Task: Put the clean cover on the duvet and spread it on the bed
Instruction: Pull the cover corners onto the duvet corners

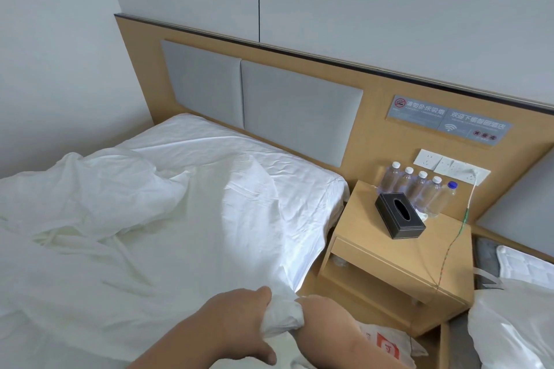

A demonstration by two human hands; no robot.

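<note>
Wall: pale, at far left, meets bed's far side.
Duvet: white, rumpled, heaped over left and middle of bed; folds and a shadowed hollow near centre; cover or bare filling, cannot tell.
Bed: white sheet taut at head end, right edge hanging beside nightstand.
Headboard: wood with two grey pads, runs behind bed.
Left hand: low centre, fingers curled round a bunched white corner, thumb on top.
Right hand: only forearm shows, just right of corner; fingers hidden behind fabric, grip cannot be told.
Step, judged: holding one corner at bed's near right edge, likely to seat duvet in cover or to shake out.
Bag: white with red print, on floor below forearm.
Nightstand: wood, just beside bed.
Tissue box: black, on top, near edge facing bed.
Bottles: five in a row behind box, against panel.
Cable: thin, hangs from socket across nightstand.
Second bed: at far right, white bedding.
Risk: wide shake of corner could sweep box or bottles off, or snag cable, being so near.
Risk: one-handed pinch may let corner slip, leaving filling bunched inside.
Risk: heap at left may drag toward wall side if pulled hard.
</note>
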